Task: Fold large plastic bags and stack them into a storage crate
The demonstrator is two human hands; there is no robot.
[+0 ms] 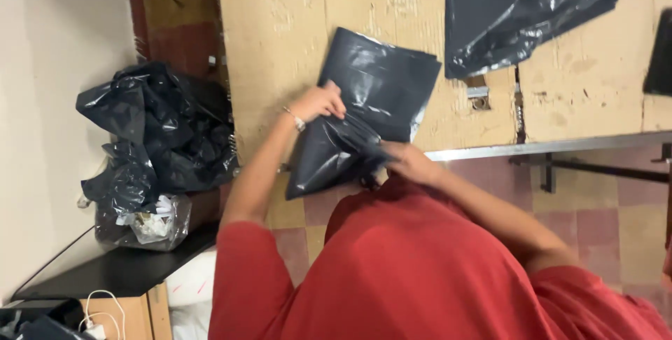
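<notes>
Left fingers (334, 105) were curled over the upper fold of a black plastic mailer bag (364, 102), pinching the film where it creased; the left hand (318, 104) sat on the bag's left edge, a thin bracelet (296, 120) at the wrist. Right fingers (392, 151) were closed on the bunched lower part of the same bag, the right hand (409, 163) just below the table rim. The bag lay between the two hands: its upper half flat on the worn cardboard-covered table (280, 46), its lower half hanging off the metal table edge (546, 147) toward the person's red shirt (406, 270). The film was gathered into folds at the point between the two grips.

Farther out, more black plastic sheets (518, 11) lay at the table's far side, well apart from the hands. To the left of the table, a heap of crumpled black bags (161, 137) rested on a dark shelf (119, 270), with a clear bag of scraps (147, 224) beneath it.
</notes>
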